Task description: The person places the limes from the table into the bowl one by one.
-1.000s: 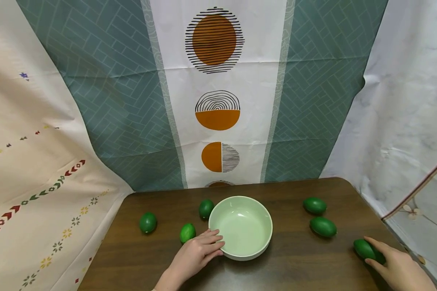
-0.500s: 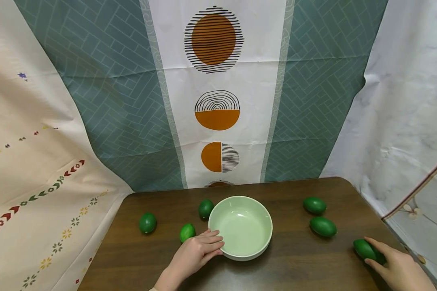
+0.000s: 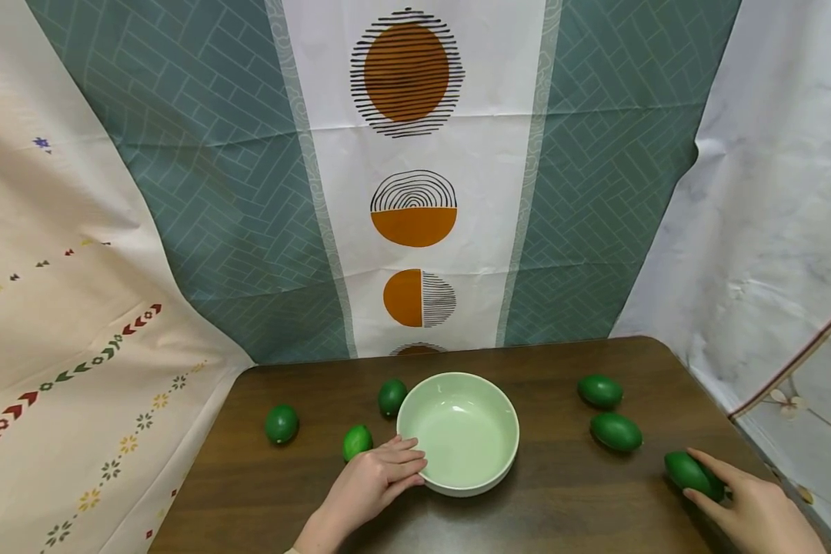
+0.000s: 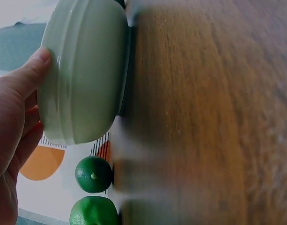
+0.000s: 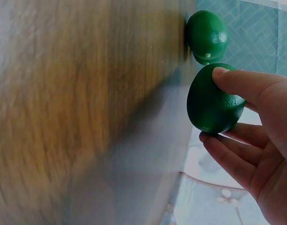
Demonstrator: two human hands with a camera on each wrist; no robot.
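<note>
A pale green bowl (image 3: 457, 435) stands upright near the middle of the wooden table. My left hand (image 3: 374, 481) holds its near-left rim, fingers reaching over the edge; in the left wrist view the thumb (image 4: 40, 56) presses the bowl's side (image 4: 87, 75) by the rim. Far to the right, my right hand (image 3: 755, 500) grips a dark green lime (image 3: 689, 473) between thumb and fingers. The right wrist view has this lime (image 5: 213, 101) right at the tabletop, thumb on top and fingertips beneath in that view. Two more limes, one farther (image 3: 600, 392) and one nearer (image 3: 616, 432), lie beyond it.
Left of the bowl lie three limes: one by its rim (image 3: 392, 398), a brighter lime (image 3: 357, 442) close to my left hand, and one farther left (image 3: 281, 424). Patterned cloths (image 3: 249, 231) hang behind the table (image 3: 554, 508) and along both sides.
In the last half second my right hand has shifted slightly left with the lime in its grip. The left hand and the bowl have stayed in place.
</note>
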